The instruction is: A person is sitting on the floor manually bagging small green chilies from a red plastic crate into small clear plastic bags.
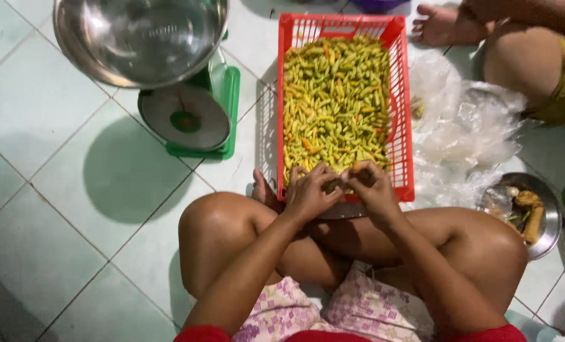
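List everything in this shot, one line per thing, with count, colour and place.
crate: one, red plastic, upper centre of the floor, in front of the crossed legs
chillies: many, mostly green-yellow with some orange, filling the crate
weighing scale: one, green with a round dial, left of the crate
scale pan: one, shiny metal, on top of the scale
plastic bags: a heap, clear, right of the crate
metal dish: one, silver, holding scraps, far right
other person's foot: one, top right
floor tiles: pale green-white, all around
left hand: one, at the crate's near edge, fingers on chillies
right hand: one, beside the left, fingers on chillies
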